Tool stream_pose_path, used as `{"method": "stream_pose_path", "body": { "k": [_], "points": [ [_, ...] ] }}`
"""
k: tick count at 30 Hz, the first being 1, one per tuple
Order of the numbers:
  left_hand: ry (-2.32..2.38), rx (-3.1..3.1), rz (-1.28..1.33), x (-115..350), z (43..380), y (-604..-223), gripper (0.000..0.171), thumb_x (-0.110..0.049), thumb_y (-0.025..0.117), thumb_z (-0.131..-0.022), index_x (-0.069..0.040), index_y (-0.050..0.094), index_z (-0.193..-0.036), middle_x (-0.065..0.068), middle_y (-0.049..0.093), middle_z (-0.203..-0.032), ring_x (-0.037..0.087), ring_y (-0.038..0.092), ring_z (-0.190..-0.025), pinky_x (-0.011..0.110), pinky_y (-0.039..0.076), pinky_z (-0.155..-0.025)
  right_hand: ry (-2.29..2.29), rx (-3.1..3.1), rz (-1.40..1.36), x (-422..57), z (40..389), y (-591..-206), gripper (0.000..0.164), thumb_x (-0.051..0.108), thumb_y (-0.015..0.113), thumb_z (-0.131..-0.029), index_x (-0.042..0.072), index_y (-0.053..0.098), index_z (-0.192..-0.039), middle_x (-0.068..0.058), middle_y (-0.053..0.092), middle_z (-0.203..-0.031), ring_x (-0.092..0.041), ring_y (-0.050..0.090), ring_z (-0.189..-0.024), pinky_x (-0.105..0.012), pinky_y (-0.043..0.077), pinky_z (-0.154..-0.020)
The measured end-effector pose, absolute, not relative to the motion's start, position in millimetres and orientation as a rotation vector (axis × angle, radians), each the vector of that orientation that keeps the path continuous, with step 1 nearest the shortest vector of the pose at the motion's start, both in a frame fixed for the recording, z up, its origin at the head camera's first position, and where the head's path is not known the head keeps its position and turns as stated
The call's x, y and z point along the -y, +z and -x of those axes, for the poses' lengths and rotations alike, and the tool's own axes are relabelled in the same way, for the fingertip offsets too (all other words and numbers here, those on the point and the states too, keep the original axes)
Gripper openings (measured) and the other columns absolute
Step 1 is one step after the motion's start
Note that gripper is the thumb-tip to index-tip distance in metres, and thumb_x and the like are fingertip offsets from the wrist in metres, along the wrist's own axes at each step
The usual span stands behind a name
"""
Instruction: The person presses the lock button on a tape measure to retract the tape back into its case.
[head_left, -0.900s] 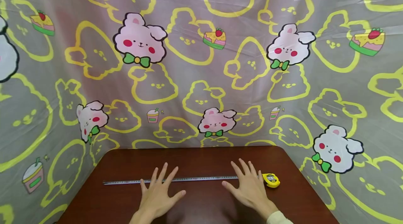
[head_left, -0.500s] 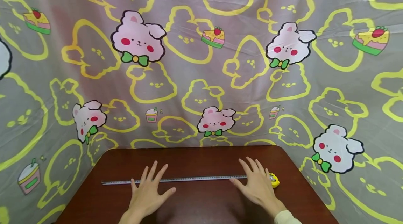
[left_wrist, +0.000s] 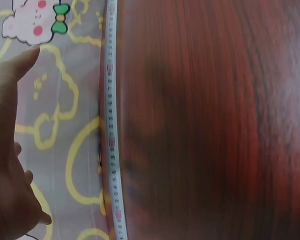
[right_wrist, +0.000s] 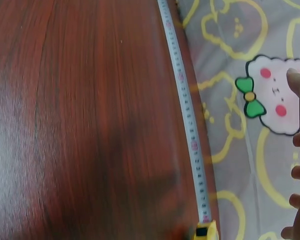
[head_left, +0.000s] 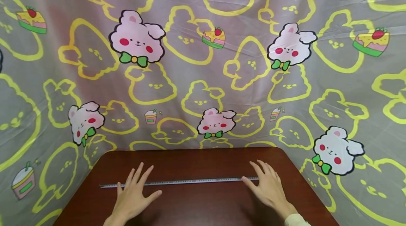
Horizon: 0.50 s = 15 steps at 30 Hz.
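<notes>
A tape measure's blade [head_left: 196, 181] lies pulled out straight across the tabletop from left to right, marked with small numbers. Its yellow case [right_wrist: 210, 233] peeks in at the bottom of the right wrist view; in the head view the right hand hides it. My left hand [head_left: 131, 196], fingers spread, hovers over the left stretch of the blade and holds nothing. Over the blade's right end is my right hand [head_left: 268, 188], empty too, its fingers extended and thumb pointing inward.
The dark reddish-brown wooden table [head_left: 193, 205] has rounded far corners. A grey curtain [head_left: 190, 141] with yellow outlines and cartoon bunnies hangs around its back and both sides.
Both hands have moved apart, the left one leftward and the right one rightward. The yellow case, visible beside the right hand before, is now covered by it in the head view.
</notes>
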<state>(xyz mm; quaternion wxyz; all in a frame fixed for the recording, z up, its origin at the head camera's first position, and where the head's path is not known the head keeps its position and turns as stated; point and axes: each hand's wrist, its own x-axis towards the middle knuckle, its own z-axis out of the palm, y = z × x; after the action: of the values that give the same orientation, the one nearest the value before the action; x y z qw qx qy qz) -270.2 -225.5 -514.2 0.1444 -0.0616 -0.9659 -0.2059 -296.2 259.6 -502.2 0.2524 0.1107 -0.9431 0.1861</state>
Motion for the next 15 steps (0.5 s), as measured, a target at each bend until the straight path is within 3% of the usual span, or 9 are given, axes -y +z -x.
{"method": "stream_pose_path", "body": {
  "k": [8, 15],
  "points": [
    [-0.630, 2.776, 0.149, 252, 273, -526, 0.100, -0.083, 0.064, -0.080, -0.031, 0.035, -0.160, 0.020, 0.014, -0.168, 0.056, 0.017, -0.146, 0.092, 0.012, -0.088, 0.542, 2.598, -0.251, -279, 300, -507, 0.074, 0.065, 0.068, -0.092, 0.013, 0.058, -0.144, -0.020, 0.048, -0.149, -0.049, 0.040, -0.134, -0.073, 0.031, -0.099],
    [-0.680, 2.784, 0.118, 280, 281, -542, 0.101, -0.071, 0.076, -0.080, -0.025, 0.034, -0.160, 0.022, 0.013, -0.167, 0.059, 0.017, -0.143, 0.092, 0.012, -0.087, 0.583, 2.623, -0.169, -300, 303, -513, 0.074, 0.062, 0.072, -0.090, 0.014, 0.056, -0.145, -0.021, 0.044, -0.150, -0.052, 0.037, -0.134, -0.077, 0.029, -0.095]
  ]
}}
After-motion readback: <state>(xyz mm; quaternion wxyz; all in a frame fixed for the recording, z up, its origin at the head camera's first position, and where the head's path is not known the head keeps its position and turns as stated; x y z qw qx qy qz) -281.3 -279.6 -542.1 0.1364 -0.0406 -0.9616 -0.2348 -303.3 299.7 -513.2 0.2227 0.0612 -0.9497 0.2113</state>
